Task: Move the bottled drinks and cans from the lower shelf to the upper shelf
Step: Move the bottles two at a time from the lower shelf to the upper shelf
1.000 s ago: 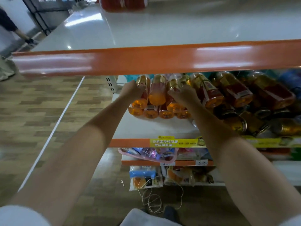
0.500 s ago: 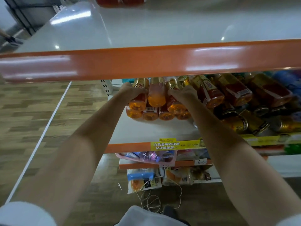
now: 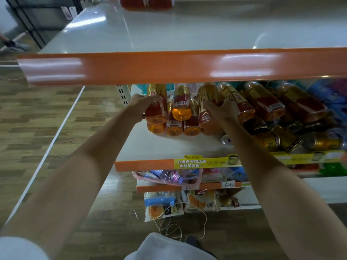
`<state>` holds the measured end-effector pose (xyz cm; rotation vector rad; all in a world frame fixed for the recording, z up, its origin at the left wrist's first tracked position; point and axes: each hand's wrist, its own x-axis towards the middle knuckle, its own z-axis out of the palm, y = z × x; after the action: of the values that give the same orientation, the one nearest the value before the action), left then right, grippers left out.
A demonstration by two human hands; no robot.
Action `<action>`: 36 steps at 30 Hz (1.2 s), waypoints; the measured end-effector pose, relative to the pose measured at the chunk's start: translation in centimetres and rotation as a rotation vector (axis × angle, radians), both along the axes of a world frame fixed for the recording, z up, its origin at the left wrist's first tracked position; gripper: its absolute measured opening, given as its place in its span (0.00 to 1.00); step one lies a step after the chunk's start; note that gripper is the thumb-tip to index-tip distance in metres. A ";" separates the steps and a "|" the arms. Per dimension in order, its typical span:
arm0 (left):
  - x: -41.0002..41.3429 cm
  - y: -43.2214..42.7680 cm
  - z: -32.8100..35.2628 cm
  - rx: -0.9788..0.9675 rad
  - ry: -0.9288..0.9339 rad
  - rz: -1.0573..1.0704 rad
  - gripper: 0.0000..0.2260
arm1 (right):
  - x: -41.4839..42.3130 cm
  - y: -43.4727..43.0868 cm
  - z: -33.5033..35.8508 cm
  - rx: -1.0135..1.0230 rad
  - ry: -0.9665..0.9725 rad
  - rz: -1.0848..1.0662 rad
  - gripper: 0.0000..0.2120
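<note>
While our left hand point(image 3: 144, 106) and right hand point(image 3: 222, 110) clasp only the outer bottles point(image 3: 157, 111), the loose middle bottles point(image 3: 181, 109) may drop; the upper shelf point(image 3: 169, 68) lip may snag them.

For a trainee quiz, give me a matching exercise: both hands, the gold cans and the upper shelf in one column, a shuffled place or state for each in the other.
1 left hand; 2 right hand; 3 gold cans; 4 upper shelf.
A on their sides, lower shelf, right; B grips the right side of the bottle stack; C overhangs the drinks, glossy white top; D grips the stack's left side.
Pairs: 1-D; 2-B; 3-A; 4-C.
</note>
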<state>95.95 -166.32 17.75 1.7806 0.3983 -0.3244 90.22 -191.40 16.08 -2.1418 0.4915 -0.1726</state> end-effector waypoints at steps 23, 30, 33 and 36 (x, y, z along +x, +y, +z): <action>-9.6 6.3 -7.6 0.009 -0.321 -0.147 0.34 | -6.5 9.6 -5.6 0.221 -0.105 0.256 0.33; -9.7 6.4 -8.7 -0.070 -0.367 -0.158 0.39 | -6.1 11.1 -6.6 0.224 -0.128 0.313 0.34; -9.4 5.6 -9.1 -0.086 -0.344 -0.131 0.38 | -5.7 11.1 -7.3 0.241 -0.141 0.315 0.35; -9.2 4.7 -9.7 -0.122 -0.362 -0.087 0.38 | -5.7 11.0 -8.0 0.275 -0.156 0.336 0.39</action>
<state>86.78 -161.58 8.01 1.6966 0.0432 -0.0799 84.48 -180.41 8.10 -1.8895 0.0559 -0.0759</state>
